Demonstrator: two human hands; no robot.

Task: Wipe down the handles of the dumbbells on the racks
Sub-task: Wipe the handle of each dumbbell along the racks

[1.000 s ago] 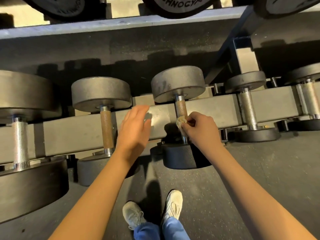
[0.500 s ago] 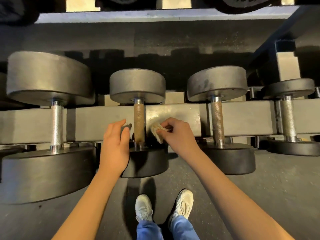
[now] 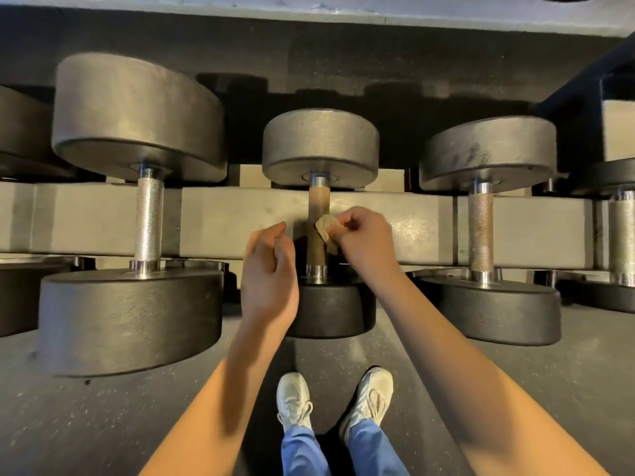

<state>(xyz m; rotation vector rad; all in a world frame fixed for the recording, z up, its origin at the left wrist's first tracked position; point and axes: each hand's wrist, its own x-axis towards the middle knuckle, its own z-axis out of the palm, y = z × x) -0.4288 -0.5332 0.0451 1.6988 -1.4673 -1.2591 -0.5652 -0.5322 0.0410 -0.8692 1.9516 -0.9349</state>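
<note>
A row of dumbbells rests across the grey rack rail (image 3: 240,221). The middle dumbbell (image 3: 321,146) has a brownish knurled handle (image 3: 318,204). My right hand (image 3: 364,242) pinches a small tan cloth (image 3: 326,228) and presses it against that handle's right side. My left hand (image 3: 269,276) hovers just left of the handle, fingers loosely curled, holding nothing. The large dumbbell (image 3: 137,115) to the left has a bright silver handle (image 3: 148,221). The dumbbell (image 3: 488,152) to the right has a dull handle (image 3: 481,231).
Another dumbbell handle (image 3: 622,235) shows at the right edge, and part of a big weight (image 3: 20,132) at the left edge. An upper shelf edge (image 3: 343,12) runs overhead. My white shoes (image 3: 333,400) stand on dark rubber floor (image 3: 103,424) below the rack.
The view has moved left and closer. My right hand carried the cloth from the right-hand dumbbell's handle to the middle one, now touching it. My left hand's fingers have curled in.
</note>
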